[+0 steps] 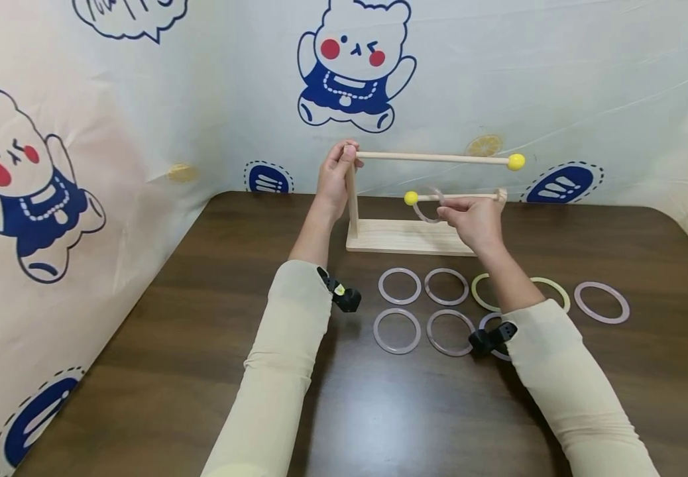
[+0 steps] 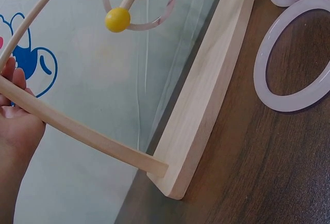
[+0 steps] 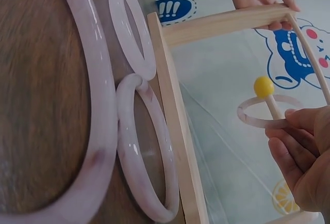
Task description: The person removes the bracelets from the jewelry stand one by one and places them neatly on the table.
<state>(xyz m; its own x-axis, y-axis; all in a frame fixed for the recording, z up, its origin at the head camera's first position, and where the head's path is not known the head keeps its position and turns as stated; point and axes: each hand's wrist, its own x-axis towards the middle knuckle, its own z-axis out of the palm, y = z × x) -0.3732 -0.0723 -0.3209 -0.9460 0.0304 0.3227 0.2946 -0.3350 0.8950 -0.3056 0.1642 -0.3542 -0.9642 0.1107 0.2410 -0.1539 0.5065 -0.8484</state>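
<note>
A wooden bangle stand (image 1: 409,236) has a long upper rod (image 1: 433,157) and a shorter lower rod (image 1: 469,196), each tipped with a yellow ball. At the top of its left post (image 1: 352,199), my left hand (image 1: 333,177) grips the wood, thumb near the upper rod's joint. My right hand (image 1: 480,222) pinches a pale, translucent bangle (image 3: 250,121) between thumb and fingers. That bangle encircles the lower rod, just behind its yellow ball (image 3: 263,86), as the right wrist view shows. Part of the bangle's edge is hidden by the fingertips.
On the brown table (image 1: 230,331), several bangles lie in two rows before the stand, including a pale lilac one (image 1: 398,331) and a yellow-green one (image 1: 559,291). A separate lilac bangle (image 1: 602,320) lies at the right. My right forearm covers some. A printed cloth (image 1: 248,99) hangs behind.
</note>
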